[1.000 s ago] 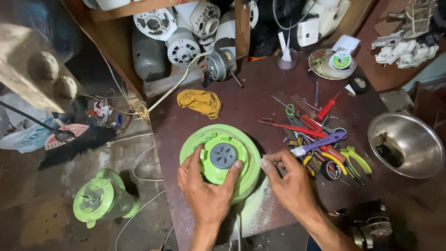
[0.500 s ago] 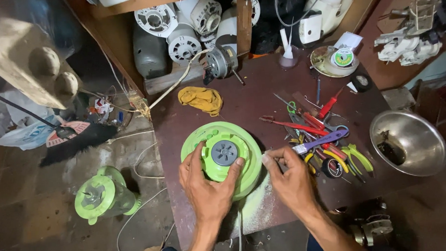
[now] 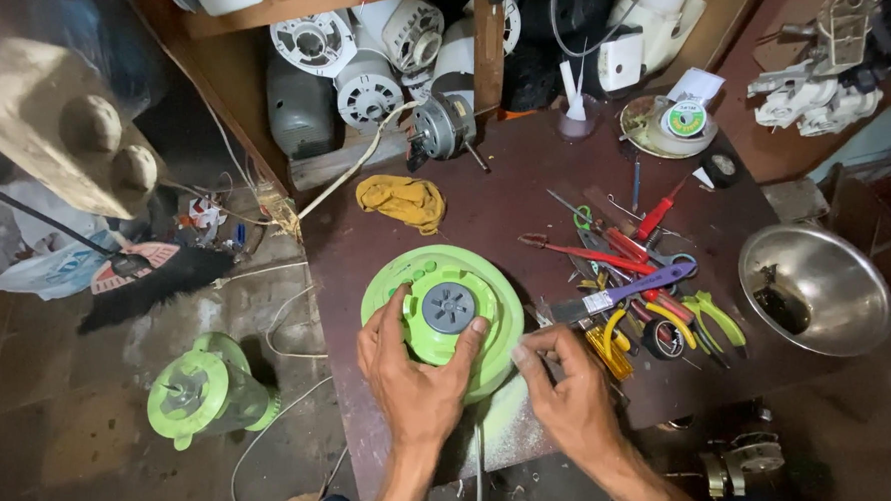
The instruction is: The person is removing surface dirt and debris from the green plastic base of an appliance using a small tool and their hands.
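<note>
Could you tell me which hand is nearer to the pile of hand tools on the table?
The right hand. It sits just left of the pile of hand tools, close to its edge. The left hand is farther away, gripping the green blender base.

Blender base [image 3: 446, 316] is set on the surface [image 3: 494, 213], near its front edge, left of centre. Left hand [image 3: 416, 382] is laid on its near side, fingers [image 3: 474, 331] touching the central hub. Right hand [image 3: 570, 395] is placed just right of the base, at the front edge. Hand tools [image 3: 632, 282] are piled right of the base, mid-surface. Metal bowl [image 3: 813, 287] is sat at the right edge. Rag [image 3: 400, 200] lies behind the base; motor [image 3: 443, 128] behind that, at the back edge. Shelf [image 3: 358, 74] with motor housings is behind the surface. Blender jug [image 3: 203, 389] stands on the floor [image 3: 92, 416], left of the surface.
</note>
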